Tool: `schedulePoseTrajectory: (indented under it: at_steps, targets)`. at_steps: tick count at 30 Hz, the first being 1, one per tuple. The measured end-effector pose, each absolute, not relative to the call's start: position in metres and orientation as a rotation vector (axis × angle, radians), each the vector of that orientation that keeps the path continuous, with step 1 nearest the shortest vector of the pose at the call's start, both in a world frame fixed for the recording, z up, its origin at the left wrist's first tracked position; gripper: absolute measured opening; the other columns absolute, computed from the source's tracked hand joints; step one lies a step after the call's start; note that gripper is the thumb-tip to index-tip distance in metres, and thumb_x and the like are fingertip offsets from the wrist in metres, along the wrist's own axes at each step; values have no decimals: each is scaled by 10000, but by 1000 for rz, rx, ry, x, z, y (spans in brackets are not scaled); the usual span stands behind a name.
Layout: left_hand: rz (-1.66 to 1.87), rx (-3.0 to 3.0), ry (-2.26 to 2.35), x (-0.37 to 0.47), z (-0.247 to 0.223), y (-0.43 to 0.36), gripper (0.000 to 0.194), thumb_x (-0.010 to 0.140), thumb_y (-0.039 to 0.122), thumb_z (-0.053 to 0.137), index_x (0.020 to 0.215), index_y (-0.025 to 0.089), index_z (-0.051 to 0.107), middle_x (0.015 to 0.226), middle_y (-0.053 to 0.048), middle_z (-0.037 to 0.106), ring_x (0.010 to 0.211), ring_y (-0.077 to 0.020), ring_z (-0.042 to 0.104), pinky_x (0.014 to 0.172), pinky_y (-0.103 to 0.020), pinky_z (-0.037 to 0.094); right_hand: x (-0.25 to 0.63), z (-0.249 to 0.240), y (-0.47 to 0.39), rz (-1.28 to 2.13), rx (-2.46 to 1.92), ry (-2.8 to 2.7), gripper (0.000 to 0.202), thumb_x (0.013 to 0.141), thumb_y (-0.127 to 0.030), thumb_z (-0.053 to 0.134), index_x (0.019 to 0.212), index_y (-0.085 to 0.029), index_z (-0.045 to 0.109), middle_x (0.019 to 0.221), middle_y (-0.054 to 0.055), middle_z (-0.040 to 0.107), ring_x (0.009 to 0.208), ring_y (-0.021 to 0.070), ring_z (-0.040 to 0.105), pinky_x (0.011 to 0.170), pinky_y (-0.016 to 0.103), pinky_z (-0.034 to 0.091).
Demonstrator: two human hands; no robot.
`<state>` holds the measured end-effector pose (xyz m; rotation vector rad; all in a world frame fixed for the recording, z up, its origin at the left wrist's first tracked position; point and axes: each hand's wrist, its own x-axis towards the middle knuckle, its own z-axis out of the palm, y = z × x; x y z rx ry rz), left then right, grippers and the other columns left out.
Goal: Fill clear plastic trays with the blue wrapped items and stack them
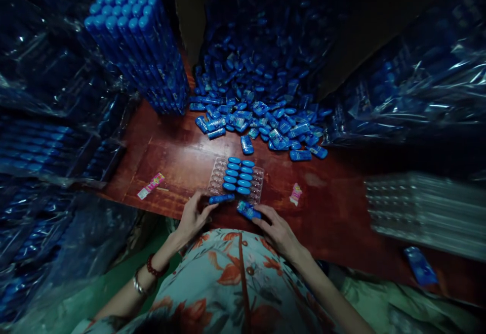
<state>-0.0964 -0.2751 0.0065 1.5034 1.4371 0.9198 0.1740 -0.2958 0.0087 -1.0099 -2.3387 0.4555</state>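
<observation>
Close to the table's front edge, my left hand is closed on a small blue pack lying sideways in the fingertips. Beside it, my right hand grips another blue pack with a printed label, held tilted. Just beyond both hands lies a clear plastic tray with moulded hollows. Two columns of blue packs stand in the tray's middle, while the hollows at its left and right sides show bare. What exactly the packs contain I cannot make out.
A heap of loose blue packs covers the table's back. At back left rises a tall stack of blue packs. Stacked clear trays and a single blue pack are at right. Pink wrappers lie on the brown table.
</observation>
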Motion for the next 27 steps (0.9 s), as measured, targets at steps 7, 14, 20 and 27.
schedulePoseTrajectory:
  at_steps: [7,14,20,27]
  targets:
    - [959,995,1501,-83,5,-277,437,715,432,683,1024,165,526,795,-5,594,712,-127,584,670,-250,501,171,-11,-306,863,-1289,-2021,336,856,-128,461,1155,-260,540,1237,103,495,1116,211,532,873,365,520]
    - [918,1895,1453,-96,13,-274,208,888,240,485,1059,186,590,904,-56,626,822,-156,589,750,-285,506,153,-1,-309,1537,-1381,-1009,408,773,-353,627,1128,-261,450,1024,45,600,838,147,620,778,307,532]
    - [688,2543,1155,-99,8,-265,428,883,64,310,1277,159,448,974,-109,588,882,-187,552,732,-320,504,139,-8,-293,1317,-1594,-1000,449,672,-428,706,1021,-222,514,971,41,577,762,143,592,693,300,534]
    - [291,2741,927,-98,30,-252,324,873,98,378,1182,104,478,966,-121,572,873,-207,518,757,-334,494,137,-3,-289,1118,-1569,-1456,460,749,-345,660,1184,-244,552,943,35,543,774,149,574,675,301,551]
